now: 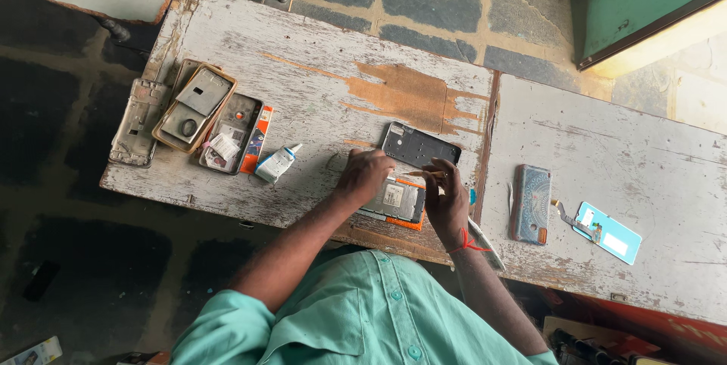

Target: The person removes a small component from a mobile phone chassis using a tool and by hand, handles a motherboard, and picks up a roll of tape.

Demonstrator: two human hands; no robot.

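On the desk, a phone frame lies just behind an opened phone between the two hands, a glue tube and stacked phone parts sit to their left, and a cased phone lies right.

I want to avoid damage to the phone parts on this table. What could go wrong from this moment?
1. The right hand holds a thin tool over the opened phone; a slip might scratch its inner parts.
2. The phone lies near the table's front edge, under the left hand; a push might drop it.
3. The glue tube lies beside the left forearm and could be knocked.
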